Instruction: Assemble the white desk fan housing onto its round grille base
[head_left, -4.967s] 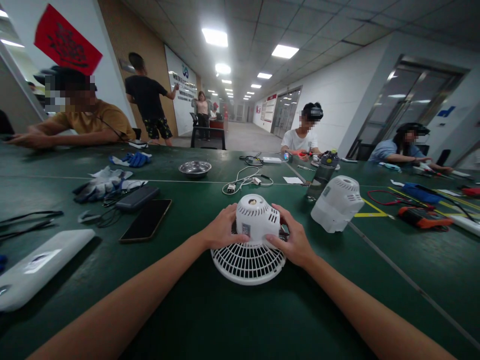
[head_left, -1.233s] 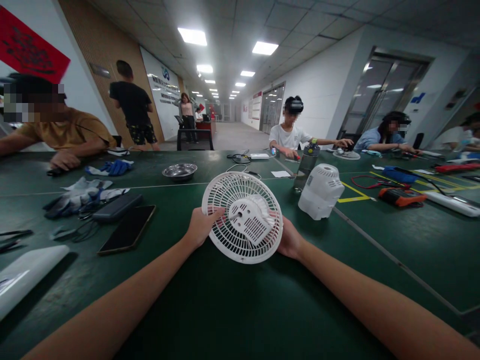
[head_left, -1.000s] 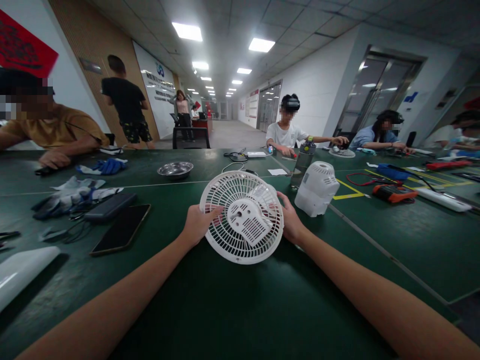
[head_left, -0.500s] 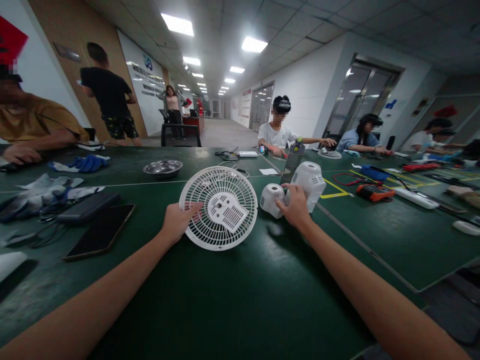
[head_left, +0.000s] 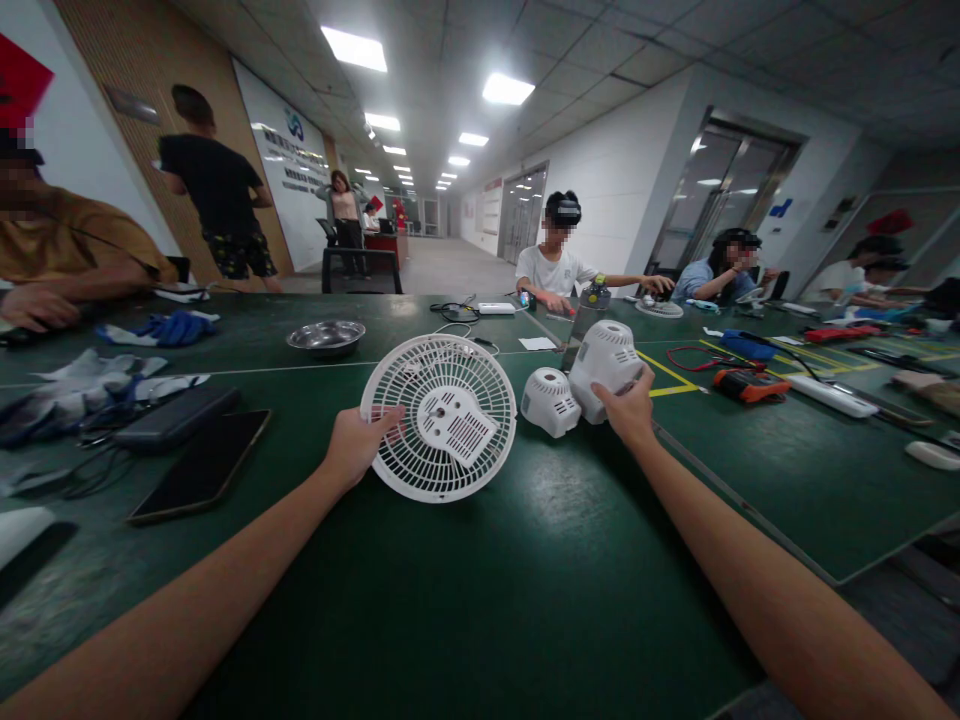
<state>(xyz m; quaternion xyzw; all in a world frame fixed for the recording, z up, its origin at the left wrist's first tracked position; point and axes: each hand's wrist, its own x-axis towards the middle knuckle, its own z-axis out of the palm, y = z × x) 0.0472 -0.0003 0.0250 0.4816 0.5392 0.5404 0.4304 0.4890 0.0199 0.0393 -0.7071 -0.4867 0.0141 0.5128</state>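
A round white fan grille [head_left: 405, 455] with a slotted centre plate is tilted up at the middle, its left rim pinched between the thumb and fingers of my left hand [head_left: 360, 445]. To its right, a small white vented housing [head_left: 550, 402] rests on the green table [head_left: 465, 600]. Just beyond it is a larger white vented housing [head_left: 606, 362], with my right hand [head_left: 628, 400] gripping its lower right side, thumb in front. Behind the larger housing stands a grey bottle [head_left: 589, 310].
A metal bowl [head_left: 325, 338] lies behind the grille. At left are a black phone [head_left: 202, 465], a dark case [head_left: 178, 415] and gloves [head_left: 79, 390]. An orange meter [head_left: 750, 386] and a power strip [head_left: 832, 396] lie right. People sit around the table.
My right hand has moved right, from between the two housings to the larger one's right side. The larger housing has shifted slightly left. My left hand and the grille have barely moved.
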